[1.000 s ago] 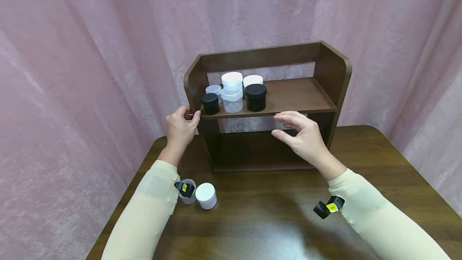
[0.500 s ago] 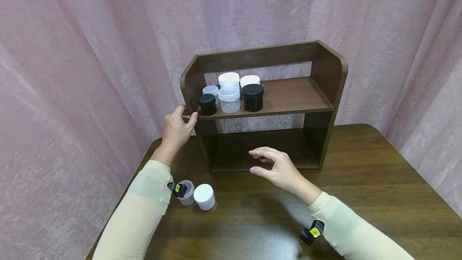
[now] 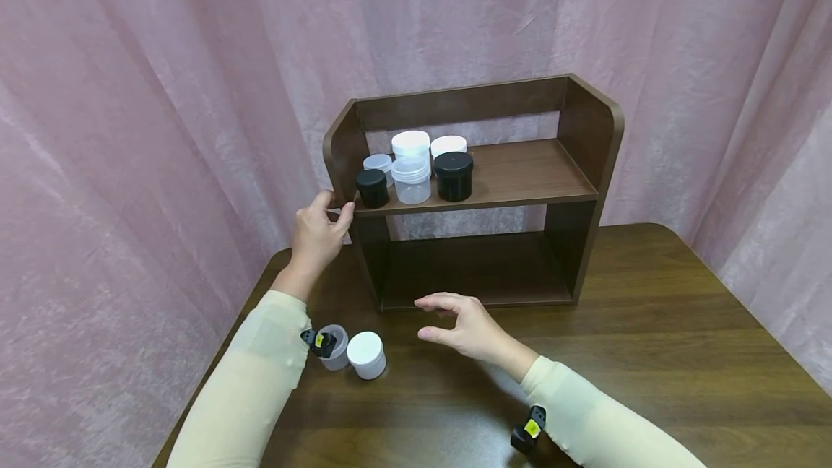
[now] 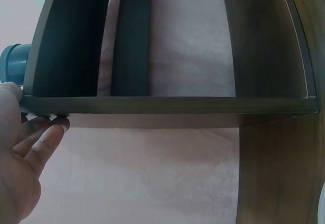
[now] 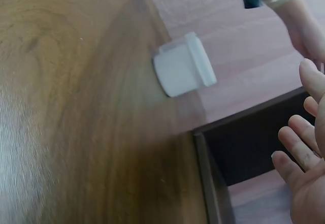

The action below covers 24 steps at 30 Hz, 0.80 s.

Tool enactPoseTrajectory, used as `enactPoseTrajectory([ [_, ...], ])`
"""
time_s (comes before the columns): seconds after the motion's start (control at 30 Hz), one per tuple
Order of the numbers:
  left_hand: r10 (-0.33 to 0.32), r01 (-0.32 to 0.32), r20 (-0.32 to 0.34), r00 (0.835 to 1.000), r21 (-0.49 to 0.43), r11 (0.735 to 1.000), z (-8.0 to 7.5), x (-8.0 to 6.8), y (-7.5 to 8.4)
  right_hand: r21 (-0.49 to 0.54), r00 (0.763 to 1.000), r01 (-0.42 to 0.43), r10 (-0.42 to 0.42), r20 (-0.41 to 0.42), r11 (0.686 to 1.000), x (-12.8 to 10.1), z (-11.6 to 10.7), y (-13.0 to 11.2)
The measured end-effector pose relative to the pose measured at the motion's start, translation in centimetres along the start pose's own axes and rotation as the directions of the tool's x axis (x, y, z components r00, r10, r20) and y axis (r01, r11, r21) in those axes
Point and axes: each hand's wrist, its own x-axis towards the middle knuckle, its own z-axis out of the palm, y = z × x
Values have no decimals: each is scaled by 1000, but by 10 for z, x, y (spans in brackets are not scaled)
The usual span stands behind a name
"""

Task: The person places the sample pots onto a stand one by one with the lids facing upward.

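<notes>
At its left side panel, the brown wooden shelf (image 3: 507, 203) is gripped by my left hand (image 3: 316, 234); the left wrist view shows the thumb and the fingers on opposite faces of the panel's edge. Close to that thumb stands a small black-lidded jar (image 3: 373, 189) on the upper board. My right hand (image 3: 464, 327) hovers over the table in front of the shelf, fingers relaxed and thumb apart, holding nothing. To its left on the table are a white lidded jar (image 3: 367, 355) and a translucent jar (image 3: 335, 357), partly hidden behind the left wrist camera.
Beside the small black jar on the upper board stand a clear jar (image 3: 412, 180), a larger black jar (image 3: 453, 177), a small translucent-lidded jar (image 3: 377, 162) and two white-lidded jars (image 3: 411, 141) behind. A pink curtain (image 3: 195, 92) hangs behind the wooden table (image 3: 663, 323).
My right hand has moved down and left, from in front of the upper board to low over the table near the white jar. The left hand keeps its grip on the shelf side.
</notes>
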Motion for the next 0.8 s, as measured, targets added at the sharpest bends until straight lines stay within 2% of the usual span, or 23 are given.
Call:
enactPoseTrajectory([
  [0.2, 5, -5, 0, 1000, -1, 1000, 0, -1, -1, -12, 998, -10, 11, 67, 1000, 6, 18, 6],
  [0.47, 7, -7, -5, 1000, 3, 1000, 0, -2, -1, -78, 987, -33, 45, 153, 996, 13, 42, 12],
  [0.8, 9, -9, -8, 1000, -1, 1000, 1, -2, -2, -103, 972, -63, 85, 218, 993, 24, 67, 15],
])
